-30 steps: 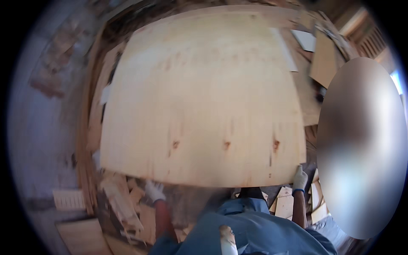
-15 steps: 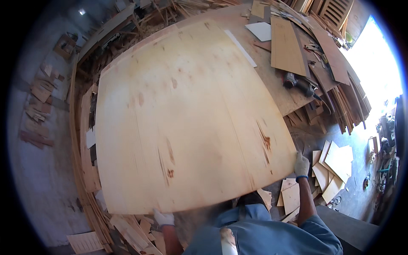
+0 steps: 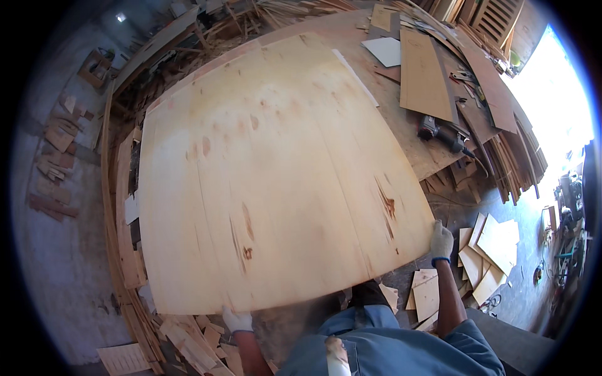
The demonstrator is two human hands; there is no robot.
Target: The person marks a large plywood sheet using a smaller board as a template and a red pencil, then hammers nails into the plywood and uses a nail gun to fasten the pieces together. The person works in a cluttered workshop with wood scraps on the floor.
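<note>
A large pale plywood sheet (image 3: 288, 182) with brown knots and streaks spreads across the view, its far part over the worktable (image 3: 411, 147). My left hand (image 3: 237, 319), in a white work glove, is closed on the sheet's near edge, left of its middle. At the near right corner my right hand (image 3: 441, 242), gloved in white with a blue cuff, grips the side edge. The fingers under the sheet are hidden in both cases.
A corded power tool (image 3: 444, 134) lies on the table's right side, near a brown board (image 3: 425, 75) and a white panel (image 3: 384, 51). Wood offcuts (image 3: 489, 250) are piled on the floor at right. More scraps (image 3: 194, 341) lie at lower left, by long strips (image 3: 135, 313).
The sheet has shifted slightly left and toward me, with both hands still on its edges. The view has tilted a little.
</note>
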